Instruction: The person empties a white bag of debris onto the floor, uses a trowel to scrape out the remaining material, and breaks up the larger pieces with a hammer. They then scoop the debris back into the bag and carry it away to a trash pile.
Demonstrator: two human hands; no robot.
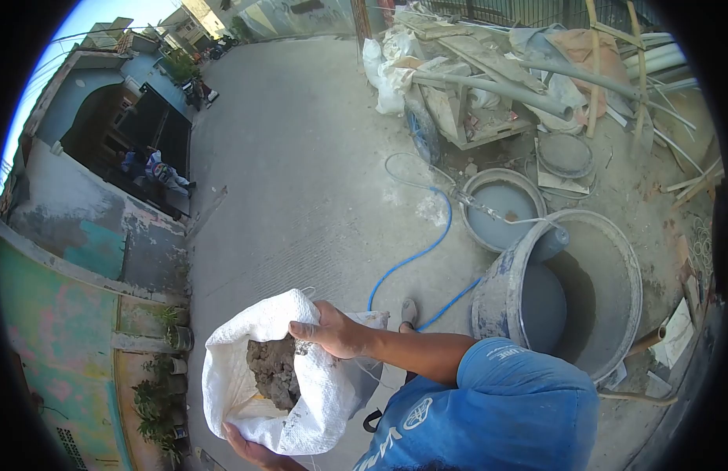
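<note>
A white woven sack [223,369] is held up in front of me, its mouth wide and its edge rolled back. Inside lies a lumpy grey-brown mass [274,373], like damp mortar or sand. My right hand [329,331] grips the upper rim, thumb over the edge and some grey dirt on the skin. At the lower rim, my left hand [254,449] is closed on the sack, its fingers partly hidden beneath the fabric. Below the sack, part of a foot [409,311] shows on the pavement.
A large grey tub [501,294] with greyish liquid stands at right, beside a smaller round basin [467,192] of cloudy water. A blue hose [411,257] snakes over the pavement. Pipes [497,93], boards and sacks are heaped behind. A person [166,174] sits in a doorway at left.
</note>
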